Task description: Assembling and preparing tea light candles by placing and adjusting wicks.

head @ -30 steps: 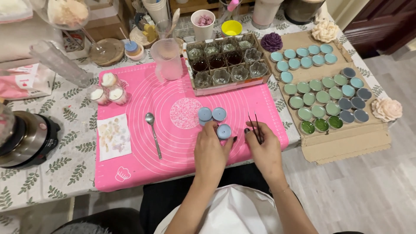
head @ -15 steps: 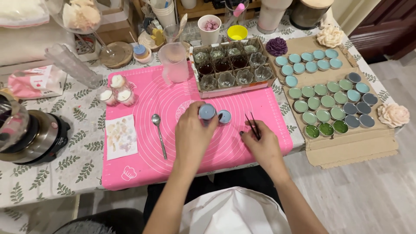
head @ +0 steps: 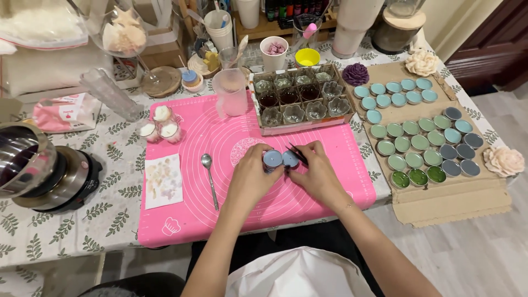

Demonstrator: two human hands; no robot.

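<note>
Pink mat point(head: 324, 137) on the bench: left hand point(head: 250, 179) cups small blue tins point(head: 273, 159), right hand point(head: 318, 175) pinches dark tweezers point(head: 296, 153) over them, so precise placing's next, I'd guess.

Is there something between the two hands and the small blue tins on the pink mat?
No. The left hand and right hand already touch the blue tins on the pink mat. The right hand also holds dark tweezers beside them.
</note>
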